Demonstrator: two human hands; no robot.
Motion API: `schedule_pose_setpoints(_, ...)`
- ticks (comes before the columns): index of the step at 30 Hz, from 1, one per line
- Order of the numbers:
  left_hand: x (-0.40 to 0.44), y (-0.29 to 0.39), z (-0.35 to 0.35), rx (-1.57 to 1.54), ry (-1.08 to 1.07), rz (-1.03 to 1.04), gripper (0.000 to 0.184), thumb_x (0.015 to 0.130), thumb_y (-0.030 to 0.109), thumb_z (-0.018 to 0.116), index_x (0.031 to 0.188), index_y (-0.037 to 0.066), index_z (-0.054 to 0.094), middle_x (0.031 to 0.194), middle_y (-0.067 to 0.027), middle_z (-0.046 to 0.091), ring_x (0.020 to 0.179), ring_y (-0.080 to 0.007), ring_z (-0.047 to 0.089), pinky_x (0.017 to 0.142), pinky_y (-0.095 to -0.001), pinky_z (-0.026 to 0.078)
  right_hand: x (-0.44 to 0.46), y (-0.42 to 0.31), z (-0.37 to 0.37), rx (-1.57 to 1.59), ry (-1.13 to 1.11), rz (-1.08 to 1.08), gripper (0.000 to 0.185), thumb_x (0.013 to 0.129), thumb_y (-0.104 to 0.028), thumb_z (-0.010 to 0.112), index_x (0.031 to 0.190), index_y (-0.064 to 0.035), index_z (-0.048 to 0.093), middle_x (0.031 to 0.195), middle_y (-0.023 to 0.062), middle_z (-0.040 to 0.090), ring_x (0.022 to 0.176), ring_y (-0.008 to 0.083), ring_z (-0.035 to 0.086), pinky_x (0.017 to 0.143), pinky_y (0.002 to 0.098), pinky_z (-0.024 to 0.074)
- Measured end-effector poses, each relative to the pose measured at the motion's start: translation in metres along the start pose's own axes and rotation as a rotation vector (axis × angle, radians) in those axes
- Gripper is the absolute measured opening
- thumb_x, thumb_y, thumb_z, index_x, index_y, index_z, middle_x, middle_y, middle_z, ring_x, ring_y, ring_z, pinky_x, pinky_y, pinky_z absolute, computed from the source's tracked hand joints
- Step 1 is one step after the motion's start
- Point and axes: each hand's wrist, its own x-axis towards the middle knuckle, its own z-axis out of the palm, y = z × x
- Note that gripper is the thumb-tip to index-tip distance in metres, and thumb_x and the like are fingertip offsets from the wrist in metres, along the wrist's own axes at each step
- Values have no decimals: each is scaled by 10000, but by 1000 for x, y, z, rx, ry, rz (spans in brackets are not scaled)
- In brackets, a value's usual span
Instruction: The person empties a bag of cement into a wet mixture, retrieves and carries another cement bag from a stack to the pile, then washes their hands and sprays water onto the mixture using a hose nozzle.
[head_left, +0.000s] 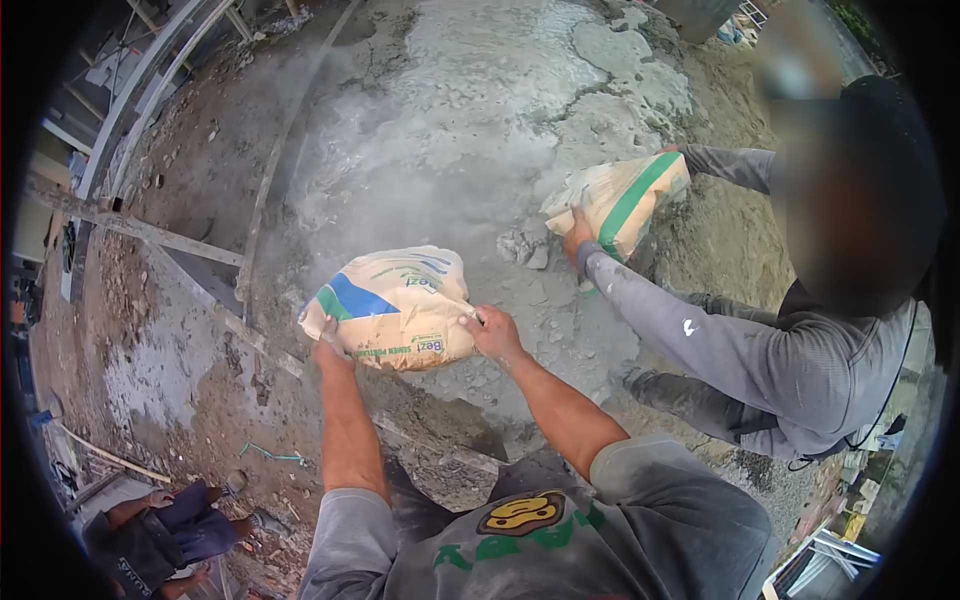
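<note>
A tan paper cement bag (pixel 400 310) with blue and green print hangs between my two hands, over grey powder. My left hand (pixel 331 345) is closed on its lower left corner. At the bag's right edge, my right hand (pixel 492 332) grips the paper with bent fingers. Dust hazes the air just beyond the bag, and its far opening, if any, is hidden. To the right, a co-worker in a grey sleeve holds a second cement bag (pixel 625 205) with a green stripe, tilted over the same powder.
Grey cement powder (pixel 480 80) spreads over the ground ahead, with broken lumps (pixel 525 250) near the second bag. Wooden beams (pixel 180 240) cross the left side. A person in dark clothes (pixel 160 540) is at the lower left. A hose (pixel 115 455) lies on the dirt.
</note>
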Motion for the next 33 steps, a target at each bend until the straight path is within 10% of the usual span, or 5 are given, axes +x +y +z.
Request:
schedule_pose_setpoints(4,-59,-10,39,202,68,417,436,805,165,607,1194,43,451,1019,-77,557,880,-191,549,756,-342,460,-31,40,-28,-362,76,35,486,758,-278,621,1151,-30,479,1010,137,537,958,281,530,800,363,426)
schedule_pose_setpoints(13,-183,-62,110,403,149,233,385,836,237,572,1147,33,469,1017,-103,552,835,-245,567,715,-382,479,-114,-14,-100,-750,-179,-226,1145,577,-436,752,1385,-150,-8,1380,212,142,1275,399,135,980,574,186)
schedule_pose_setpoints(22,-238,-80,101,103,-26,23,481,861,435,462,1162,62,431,1075,-114,555,912,-278,585,746,-430,515,-136,71,-115,-571,-19,-234,943,596,-302,735,1346,-170,179,1139,169,371,1124,375,346,864,518,358)
schedule_pose_setpoints(27,-286,-87,43,326,-24,191,840,807,573,460,1372,45,132,1352,-212,298,1232,-310,312,987,-455,221,-146,58,-125,-552,183,-124,746,663,-289,684,1276,-130,288,1041,169,415,1065,352,399,826,466,396)
schedule_pose_setpoints(33,-351,-104,-174,240,206,200,634,823,517,487,1247,59,377,1172,-124,487,974,-228,523,721,-332,395,-188,54,-109,-617,252,181,744,732,-489,579,1238,-8,322,1160,262,409,1105,383,412,857,453,393)
